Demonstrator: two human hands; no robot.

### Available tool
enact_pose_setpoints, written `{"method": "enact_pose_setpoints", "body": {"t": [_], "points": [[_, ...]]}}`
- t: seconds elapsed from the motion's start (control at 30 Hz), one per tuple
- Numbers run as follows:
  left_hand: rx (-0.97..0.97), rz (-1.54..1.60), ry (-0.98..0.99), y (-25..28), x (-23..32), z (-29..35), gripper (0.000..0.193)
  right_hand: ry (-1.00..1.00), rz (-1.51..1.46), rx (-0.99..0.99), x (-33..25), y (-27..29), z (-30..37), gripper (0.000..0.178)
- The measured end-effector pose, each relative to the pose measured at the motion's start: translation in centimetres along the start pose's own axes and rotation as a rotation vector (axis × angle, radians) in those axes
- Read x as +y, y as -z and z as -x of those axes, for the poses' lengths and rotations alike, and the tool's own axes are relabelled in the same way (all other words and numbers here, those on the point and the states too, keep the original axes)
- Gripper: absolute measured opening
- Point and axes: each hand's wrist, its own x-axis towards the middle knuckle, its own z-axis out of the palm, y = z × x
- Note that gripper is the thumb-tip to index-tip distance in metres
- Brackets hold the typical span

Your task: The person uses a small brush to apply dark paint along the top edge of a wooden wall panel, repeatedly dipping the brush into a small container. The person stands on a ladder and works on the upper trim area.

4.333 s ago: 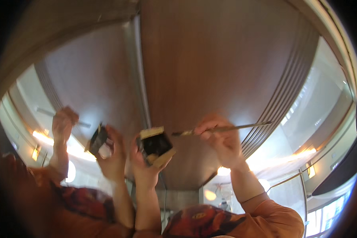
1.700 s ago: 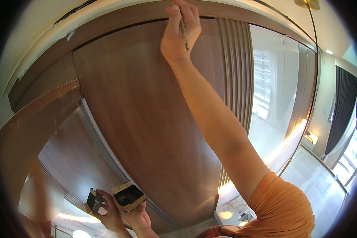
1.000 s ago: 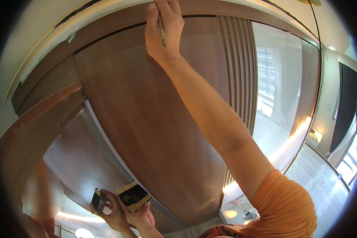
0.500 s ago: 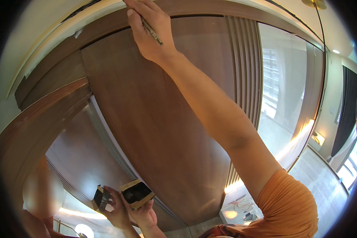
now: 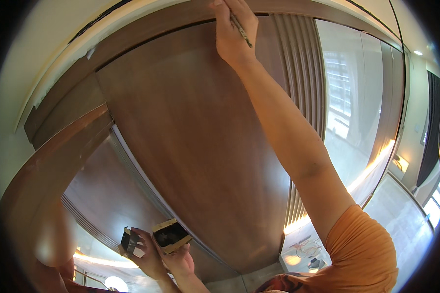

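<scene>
High at the top edge of the view, my right hand [image 5: 237, 36] is closed around a thin, mottled stick-like handle [image 5: 241, 33], perhaps a brush. Its far end is out of view. The hand is beside the upper brown frame of a large wood panel [image 5: 195, 122]. Low at the left of centre, my left hand [image 5: 182, 263] holds a small open cardboard box [image 5: 172, 236] with a dark interior. What lies inside cannot be made out. Just left of it, a matching hand and box [image 5: 131, 242] appear as a reflection in a glossy surface.
A pale vertical strip [image 5: 142, 176] borders the reflective panel. Ribbed wood slats [image 5: 303, 73] and a glossy glass-like panel [image 5: 352, 93] stand to the right. Bundled cables [image 5: 308, 250] lie low at the right. A dark curtain [image 5: 429, 127] hangs at the far right.
My right hand has moved right along the upper frame, still gripping the thin handle. My left hand keeps the box, and the whole view has shifted slightly.
</scene>
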Motion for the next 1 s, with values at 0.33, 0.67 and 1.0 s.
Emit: {"method": "enact_pose_setpoints", "body": {"t": [0.33, 0.67, 1.0], "points": [[-0.128, 0.216, 0.125, -7.1, -5.4, -1.7, 0.066, -0.348, -0.457, 0.072, 2.0, 5.4, 4.1, 0.023], [-0.602, -0.532, 0.102, -17.0, -19.2, -9.1, 0.075, -0.46, -0.466, -0.045, 2.0, 8.4, 10.1, 0.012], [-0.68, -0.575, 0.338, -13.4, -15.7, -15.2, 0.108, -0.135, -0.305, -0.086, 3.3, 8.6, 11.8, 0.016]]}}
